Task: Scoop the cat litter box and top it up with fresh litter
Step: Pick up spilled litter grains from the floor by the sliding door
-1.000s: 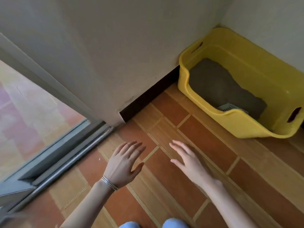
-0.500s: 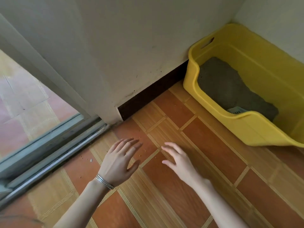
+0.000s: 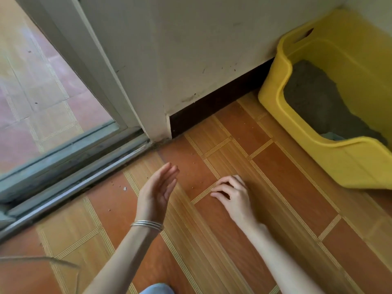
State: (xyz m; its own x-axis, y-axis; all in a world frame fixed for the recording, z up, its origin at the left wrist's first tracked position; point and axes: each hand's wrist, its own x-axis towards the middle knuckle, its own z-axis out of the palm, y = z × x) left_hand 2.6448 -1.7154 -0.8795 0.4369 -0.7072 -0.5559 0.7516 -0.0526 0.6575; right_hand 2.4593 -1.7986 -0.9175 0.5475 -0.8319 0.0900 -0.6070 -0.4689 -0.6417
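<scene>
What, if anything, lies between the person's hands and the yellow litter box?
Nothing visible. Only tiled floor with a few scattered crumbs separates the right hand and the left hand from the litter box in the corner. Both hands are empty.

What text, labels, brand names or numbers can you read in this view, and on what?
None readable.
The yellow litter box shows plain plastic, no logo or label.
The wall bears only scuff marks.
The bangles on the left wrist are too small to show any engraving.
</scene>
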